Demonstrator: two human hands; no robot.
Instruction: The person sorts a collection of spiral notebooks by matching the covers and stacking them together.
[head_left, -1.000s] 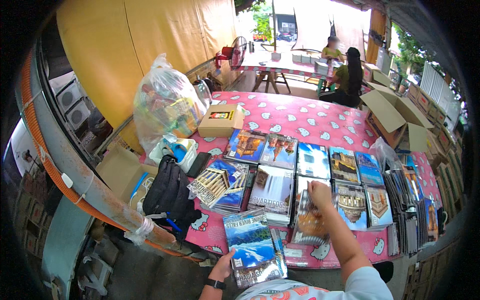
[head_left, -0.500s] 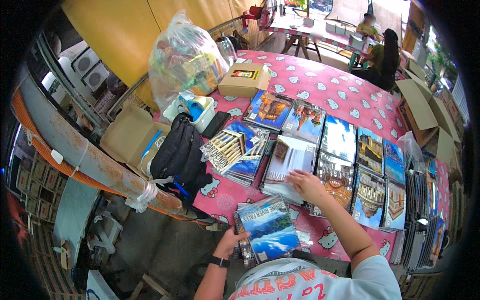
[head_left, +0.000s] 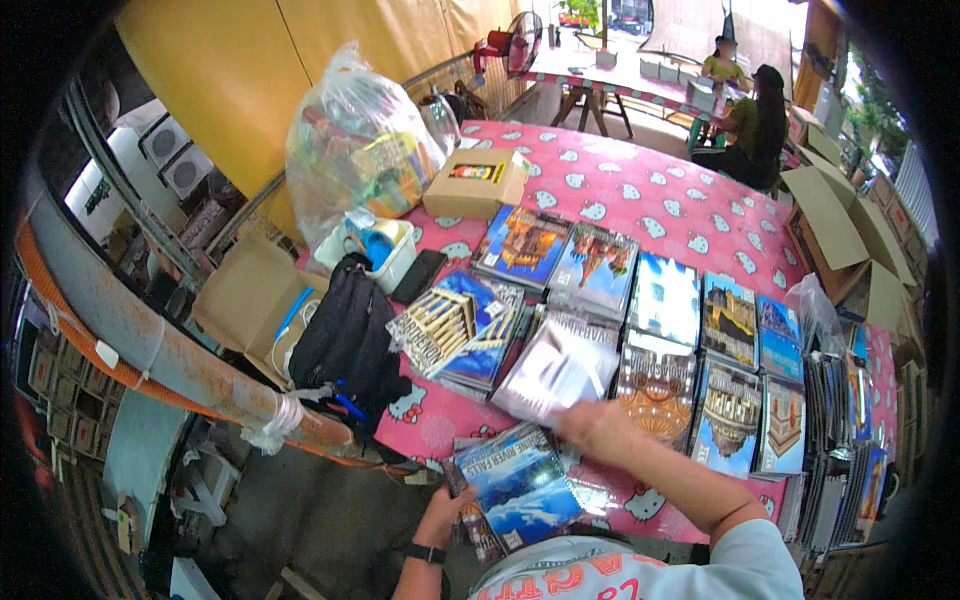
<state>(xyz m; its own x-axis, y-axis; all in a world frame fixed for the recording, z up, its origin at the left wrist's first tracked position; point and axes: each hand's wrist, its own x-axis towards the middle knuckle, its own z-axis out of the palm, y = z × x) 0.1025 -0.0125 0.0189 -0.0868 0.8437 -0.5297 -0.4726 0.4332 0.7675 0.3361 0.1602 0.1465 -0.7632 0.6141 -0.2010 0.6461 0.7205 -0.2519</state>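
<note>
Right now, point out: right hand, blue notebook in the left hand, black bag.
Right hand (head_left: 602, 432): head view, back of the hand.
Blue notebook (head_left: 522, 488): head view, middle of its cover.
Black bag (head_left: 345, 335): head view, middle of its fabric.

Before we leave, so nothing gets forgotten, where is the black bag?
In the head view, the black bag is at the left edge of the pink table, between an open cardboard box and a notebook pile.

Glossy notebook covers (head_left: 518, 485) — smooth-looking paper, shiny tablecloth (head_left: 690, 200), matt cardboard box (head_left: 460, 194), metal pole (head_left: 195, 335) — rough, rust-flecked
</note>
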